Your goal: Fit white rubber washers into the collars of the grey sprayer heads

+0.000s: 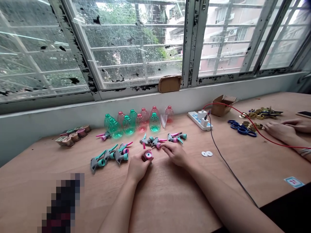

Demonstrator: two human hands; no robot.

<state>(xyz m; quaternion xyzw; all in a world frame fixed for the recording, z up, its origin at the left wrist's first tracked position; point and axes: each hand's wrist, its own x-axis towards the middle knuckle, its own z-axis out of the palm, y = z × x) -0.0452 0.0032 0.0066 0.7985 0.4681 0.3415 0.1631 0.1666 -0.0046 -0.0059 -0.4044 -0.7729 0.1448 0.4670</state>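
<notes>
My left hand (139,166) is closed around a spray trigger head (148,155) whose pink collar faces up toward me, with a white disc inside it. To the right, my right hand (175,153) has its fingers drawn together near another spray head with a pink collar (157,144); whether they touch it or hold something small I cannot make out. Grey and teal spray heads (109,156) lie in a group left of my hands. More spray heads (177,137) lie just beyond my right hand.
Green bottles (155,123) and pink bottles (169,114) stand along the wall. A power strip (199,121), two white discs (207,154) and a grey cable (223,161) are to the right. Another person's hands (279,131) rest beside blue-handled scissors (243,129). Tape rolls (73,135) sit left.
</notes>
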